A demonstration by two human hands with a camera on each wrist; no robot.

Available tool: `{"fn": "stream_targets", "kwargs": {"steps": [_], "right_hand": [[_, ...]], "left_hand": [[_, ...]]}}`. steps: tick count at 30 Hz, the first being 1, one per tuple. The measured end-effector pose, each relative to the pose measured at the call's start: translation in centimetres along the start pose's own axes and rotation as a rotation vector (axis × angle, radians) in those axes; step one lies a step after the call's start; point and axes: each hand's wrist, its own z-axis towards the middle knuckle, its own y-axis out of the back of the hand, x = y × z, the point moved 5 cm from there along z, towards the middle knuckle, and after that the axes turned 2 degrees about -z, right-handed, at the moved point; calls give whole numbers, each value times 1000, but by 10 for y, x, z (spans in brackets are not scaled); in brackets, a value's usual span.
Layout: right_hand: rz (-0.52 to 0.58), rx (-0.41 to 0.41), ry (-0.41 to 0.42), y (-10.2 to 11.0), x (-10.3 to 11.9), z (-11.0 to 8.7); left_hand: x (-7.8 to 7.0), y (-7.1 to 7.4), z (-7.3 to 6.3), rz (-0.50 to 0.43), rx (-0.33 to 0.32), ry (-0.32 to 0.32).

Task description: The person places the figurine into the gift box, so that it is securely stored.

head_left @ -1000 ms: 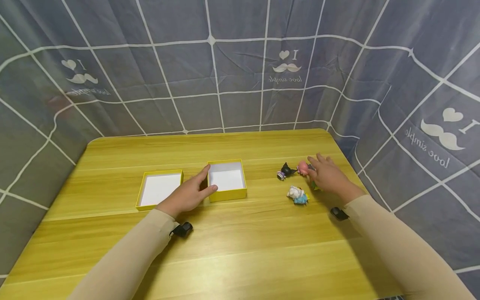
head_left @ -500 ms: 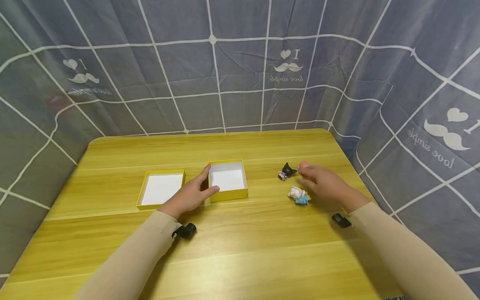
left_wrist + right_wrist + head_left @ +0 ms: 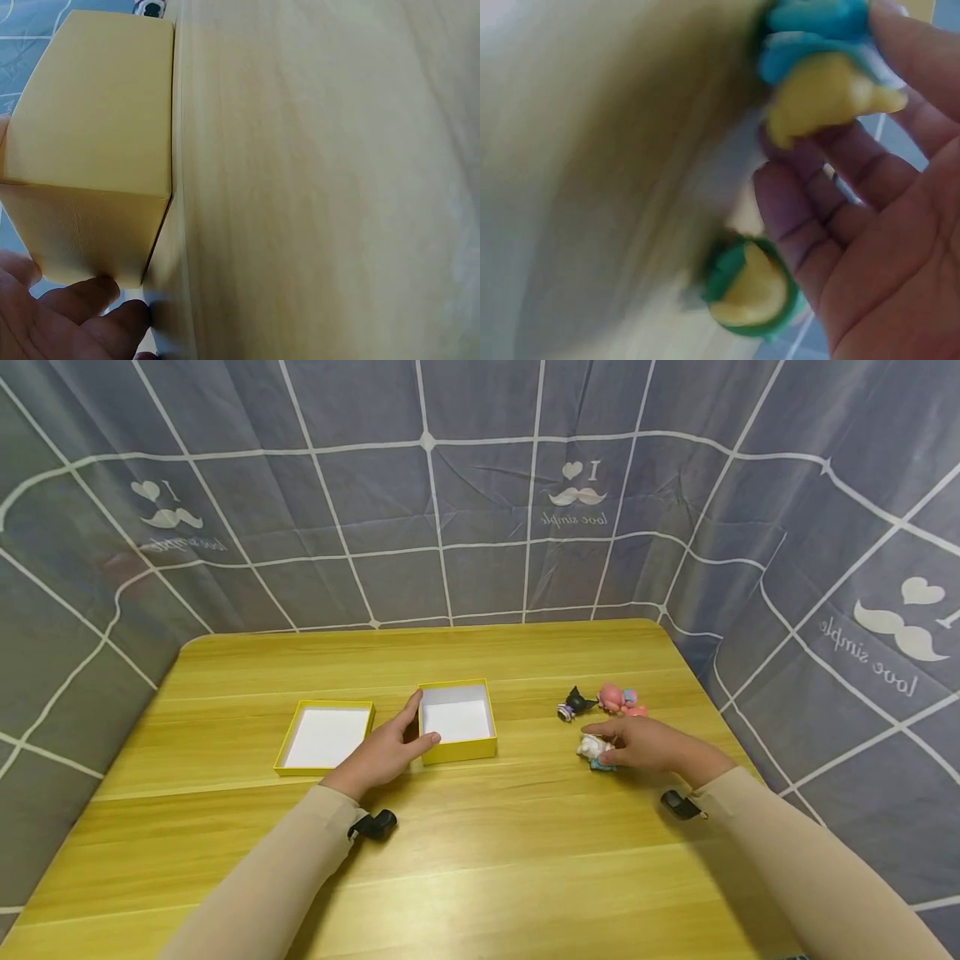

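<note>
Right hand [image 3: 651,745] has shifted onto the white-and-blue figurine [image 3: 592,747], pinching it at the worktop's [image 3: 517,843] right; left hand [image 3: 381,755], fingers relaxed, touches the yellow box [image 3: 461,750]. I'd call this grasping, a lift probably next

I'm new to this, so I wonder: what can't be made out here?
Head view: part of the white-and-blue figure, hidden by the right hand.
Left wrist view: the yellow box's inside, hidden by its walls; part of the left hand, cut off by the edge.
Right wrist view: the green-and-yellow figure's details, blurred.
</note>
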Motion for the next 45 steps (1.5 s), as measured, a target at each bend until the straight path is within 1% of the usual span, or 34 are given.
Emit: {"fn": "stream_targets", "kwargs": {"steps": [11, 17, 22, 24, 31, 34, 39, 42, 45], "right_hand": [[50, 8, -25, 1, 13, 7], [84, 5, -29, 1, 13, 7], [106, 23, -40, 0, 11, 7], [115, 32, -57, -1, 10, 7], [75, 61, -51, -8, 13, 7], [73, 42, -57, -10, 14, 11], [149, -48, -59, -9, 16, 19], [200, -90, -51, -4, 23, 24], [246, -115, -48, 2, 33, 28]], "left_hand": [[3, 1, -1, -15, -13, 0], [2, 1, 0, -25, -25, 0], [2, 0, 0, -52, -23, 4], [3, -1, 0, -65, -20, 9], [5, -3, 0, -80, -14, 12], [5, -4, 0, -72, -15, 11], [6, -5, 0, -69, -14, 14], [6, -5, -1, -72, -14, 20], [7, -5, -1, -67, -16, 19]]}}
